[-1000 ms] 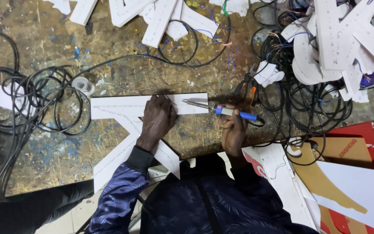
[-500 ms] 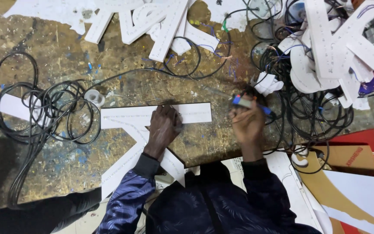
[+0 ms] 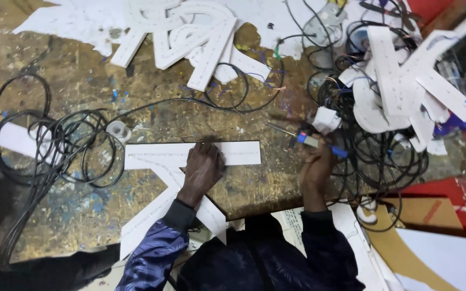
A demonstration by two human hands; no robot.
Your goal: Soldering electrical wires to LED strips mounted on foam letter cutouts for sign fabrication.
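Left hand: the left hand lies palm down on the white letter, fingers spread flat on its top bar; it presses the panel and grips nothing.
Right hand: the right hand is closed around the soldering iron, lifted off the letter and just right of the bar's end.
Letter: a flat, matte white panel cut as a large angular letter, with a long straight bar on top and slanted legs running down toward the person; thin dotted lines run along its strips. It lies near the bench's front edge, directly before the person.
Iron: a slim tool with a blue and pale handle and a thin metal tip that points left and up.
Cables: black cables coil in loose loops to the left of the letter; a denser tangle sits to the right, among more white cut-outs.
Tape: a small whitish roll sits just beside the letter's upper left corner.
Bench: the bench is rough, worn brown board, blotched with paint and blue flecks.
Far edge: more white letter shapes lie heaped along the far side.
Sleeves: dark blue patterned sleeves cover both arms.
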